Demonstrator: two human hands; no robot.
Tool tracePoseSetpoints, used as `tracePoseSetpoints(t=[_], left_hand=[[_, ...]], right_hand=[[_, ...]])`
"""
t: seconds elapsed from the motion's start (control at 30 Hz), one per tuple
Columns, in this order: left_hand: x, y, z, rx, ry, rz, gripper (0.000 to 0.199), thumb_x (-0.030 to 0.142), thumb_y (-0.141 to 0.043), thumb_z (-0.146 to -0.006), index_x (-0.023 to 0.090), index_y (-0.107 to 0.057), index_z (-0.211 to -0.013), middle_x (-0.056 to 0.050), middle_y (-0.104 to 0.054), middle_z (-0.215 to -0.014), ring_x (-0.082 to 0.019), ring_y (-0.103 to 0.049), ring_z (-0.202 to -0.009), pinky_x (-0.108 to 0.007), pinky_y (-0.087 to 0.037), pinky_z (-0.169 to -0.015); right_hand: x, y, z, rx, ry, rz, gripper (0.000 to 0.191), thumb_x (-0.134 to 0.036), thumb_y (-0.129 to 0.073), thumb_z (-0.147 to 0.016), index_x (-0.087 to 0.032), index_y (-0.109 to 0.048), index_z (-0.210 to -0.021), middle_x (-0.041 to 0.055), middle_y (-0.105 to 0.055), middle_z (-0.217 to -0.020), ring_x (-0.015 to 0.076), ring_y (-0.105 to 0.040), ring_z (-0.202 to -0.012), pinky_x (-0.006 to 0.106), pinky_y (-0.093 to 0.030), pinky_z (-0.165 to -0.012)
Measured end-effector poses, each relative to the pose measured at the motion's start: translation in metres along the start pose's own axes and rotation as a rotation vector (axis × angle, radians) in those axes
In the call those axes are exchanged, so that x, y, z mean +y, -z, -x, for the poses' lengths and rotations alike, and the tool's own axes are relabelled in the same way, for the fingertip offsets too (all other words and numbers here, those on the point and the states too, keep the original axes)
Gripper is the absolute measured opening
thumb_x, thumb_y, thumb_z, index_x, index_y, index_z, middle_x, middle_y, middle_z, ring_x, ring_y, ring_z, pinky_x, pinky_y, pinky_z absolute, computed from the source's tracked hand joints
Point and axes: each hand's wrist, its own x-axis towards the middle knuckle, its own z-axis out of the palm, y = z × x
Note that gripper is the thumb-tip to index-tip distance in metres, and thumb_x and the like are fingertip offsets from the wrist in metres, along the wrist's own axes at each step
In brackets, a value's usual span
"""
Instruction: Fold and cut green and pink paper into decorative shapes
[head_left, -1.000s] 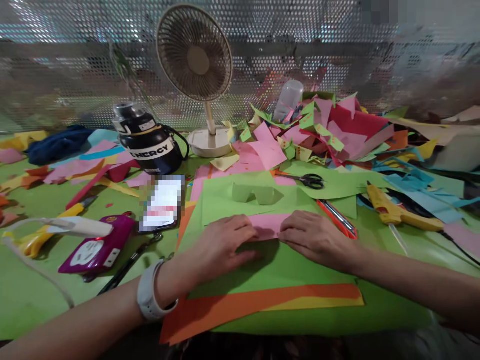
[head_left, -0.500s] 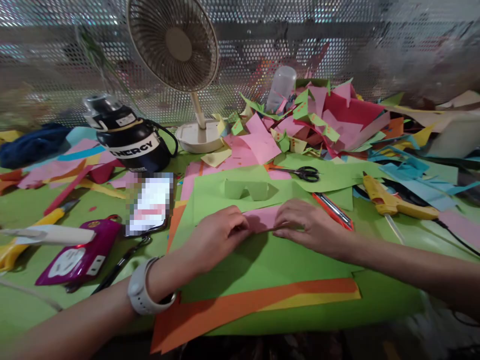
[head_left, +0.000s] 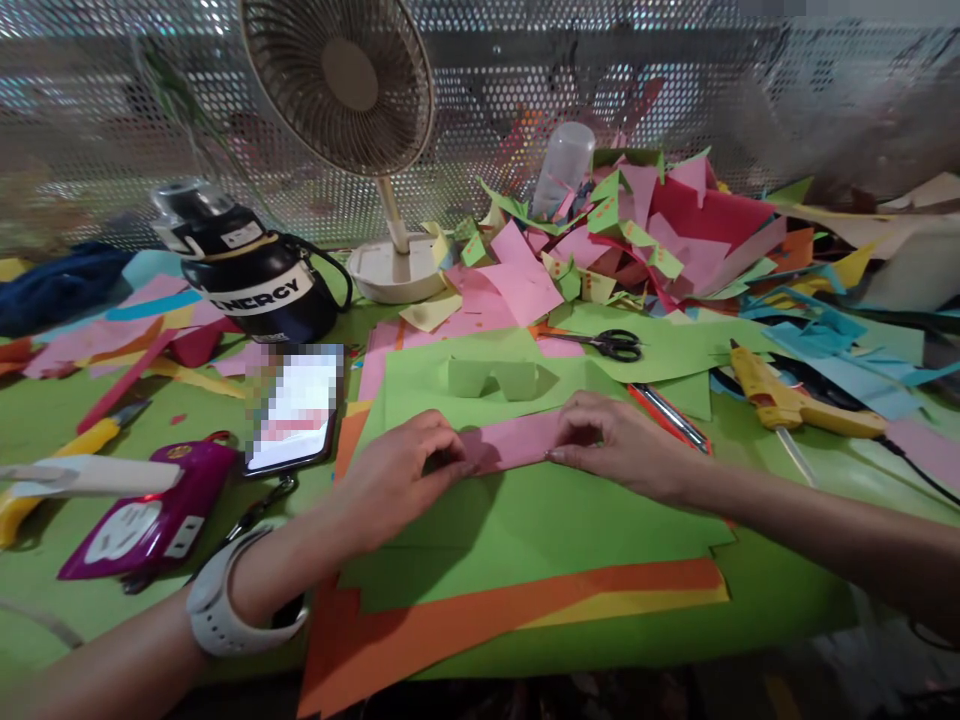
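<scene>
A narrow strip of pink paper (head_left: pixel 510 443) stretches between my two hands, just above the green sheets (head_left: pixel 540 540). My left hand (head_left: pixel 405 470) pinches its left end between thumb and fingers. At the other end, my right hand (head_left: pixel 607 440) is closed on the strip in a similar pinch. Behind the strip stands a glasses-shaped green paper cutout (head_left: pixel 492 379). An orange-red utility knife (head_left: pixel 671 418) lies beside my right hand, partly hidden by it. Black-handled scissors (head_left: pixel 611 343) rest farther back.
A yellow glue gun (head_left: pixel 787 395) lies at right. Paper scraps (head_left: pixel 637 230) are heaped at the back. A fan (head_left: pixel 397 265) and a black bottle (head_left: pixel 259 285) stand at back left. A phone (head_left: pixel 300 410) and a purple device (head_left: pixel 154 510) lie at left. Orange paper (head_left: pixel 420 635) sticks out in front.
My left hand has moved left along the pink strip, so more of it shows between my hands. My right hand keeps its pinch nearly in place.
</scene>
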Motion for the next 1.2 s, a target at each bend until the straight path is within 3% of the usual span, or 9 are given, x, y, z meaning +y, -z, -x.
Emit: tracePoseSetpoints(t=[0.1,0.17,0.27,0.37,0.5,0.67,0.93,1.07,1.2], left_hand=[[0.003,0.005,0.008,0.043,-0.028,-0.118,0.021,0.032,-0.050,-0.094,0.019,-0.062,-0.083,-0.003,-0.060,-0.085,-0.019,-0.059,-0.076,-0.032,-0.046,-0.068],[0.012,0.003,0.013,0.178,-0.080,-0.309,0.025,0.030,-0.044,-0.097,0.016,-0.063,-0.087,-0.006,-0.062,-0.088,-0.022,-0.060,-0.079,-0.036,-0.046,-0.072],[0.034,-0.014,0.021,0.349,-0.301,-0.574,0.030,0.030,-0.041,-0.099,0.012,-0.060,-0.113,-0.011,-0.067,-0.111,-0.026,-0.061,-0.099,-0.041,-0.043,-0.089],[0.054,-0.040,0.026,0.207,-0.394,-0.563,0.072,0.062,-0.033,-0.095,0.004,-0.043,-0.136,-0.019,-0.047,-0.143,-0.031,-0.041,-0.133,-0.043,-0.030,-0.108],[0.058,-0.064,0.025,0.028,-0.330,-0.468,0.104,0.080,-0.023,-0.083,-0.001,-0.019,-0.147,-0.025,-0.018,-0.155,-0.036,-0.015,-0.144,-0.049,-0.015,-0.115],[0.052,-0.067,0.023,-0.068,-0.267,-0.355,0.105,0.081,-0.024,-0.081,0.005,-0.007,-0.151,-0.023,-0.009,-0.156,-0.035,-0.002,-0.144,-0.051,-0.006,-0.117],[0.053,-0.064,0.023,-0.107,-0.240,-0.295,0.101,0.081,-0.026,-0.082,0.011,-0.005,-0.152,-0.018,-0.007,-0.158,-0.034,0.000,-0.144,-0.053,-0.007,-0.117],[0.051,-0.064,0.022,-0.092,-0.259,-0.320,0.101,0.080,-0.026,-0.083,0.009,-0.006,-0.152,-0.018,-0.005,-0.158,-0.033,0.001,-0.145,-0.050,-0.007,-0.118],[0.054,-0.059,0.019,-0.158,-0.221,-0.344,0.101,0.079,-0.024,-0.084,0.003,-0.012,-0.150,-0.021,-0.007,-0.157,-0.031,-0.003,-0.145,-0.048,-0.012,-0.118]], right_hand=[[0.000,0.001,-0.002,-0.029,-0.033,-0.012,0.009,-0.024,-0.067,-0.083,-0.017,-0.069,-0.078,0.0031,-0.060,-0.083,0.0169,-0.057,-0.078,0.029,-0.043,-0.069],[0.000,0.001,-0.002,-0.023,-0.044,-0.011,0.009,-0.024,-0.067,-0.082,-0.017,-0.069,-0.077,0.0028,-0.060,-0.082,0.0167,-0.057,-0.078,0.029,-0.043,-0.069],[-0.001,0.000,-0.002,-0.006,-0.052,-0.024,0.009,-0.022,-0.066,-0.082,-0.017,-0.067,-0.074,0.0021,-0.058,-0.080,0.0164,-0.057,-0.077,0.028,-0.043,-0.068],[-0.002,-0.002,-0.002,0.002,-0.063,-0.039,0.008,-0.019,-0.065,-0.081,-0.017,-0.067,-0.073,0.0022,-0.058,-0.080,0.0161,-0.057,-0.076,0.029,-0.044,-0.069],[0.001,-0.004,-0.003,0.005,-0.043,-0.047,0.010,-0.022,-0.063,-0.081,-0.017,-0.066,-0.073,0.0025,-0.058,-0.080,0.0160,-0.057,-0.074,0.029,-0.045,-0.069],[0.005,-0.001,-0.001,-0.018,-0.004,-0.042,0.013,-0.027,-0.059,-0.084,-0.018,-0.066,-0.077,0.0031,-0.060,-0.082,0.0164,-0.057,-0.074,0.031,-0.044,-0.069],[0.006,0.010,-0.003,-0.079,-0.039,0.027,0.021,-0.036,-0.058,-0.085,-0.019,-0.065,-0.076,0.0032,-0.060,-0.081,0.0180,-0.057,-0.076,0.032,-0.043,-0.070],[0.008,0.014,0.000,-0.083,-0.040,0.018,0.024,-0.037,-0.056,-0.086,-0.018,-0.067,-0.076,0.0041,-0.061,-0.084,0.0181,-0.058,-0.078,0.032,-0.043,-0.073],[0.012,0.020,0.004,-0.061,-0.045,0.049,0.022,-0.035,-0.058,-0.086,-0.018,-0.067,-0.074,0.0041,-0.062,-0.083,0.0178,-0.058,-0.079,0.030,-0.043,-0.073]])
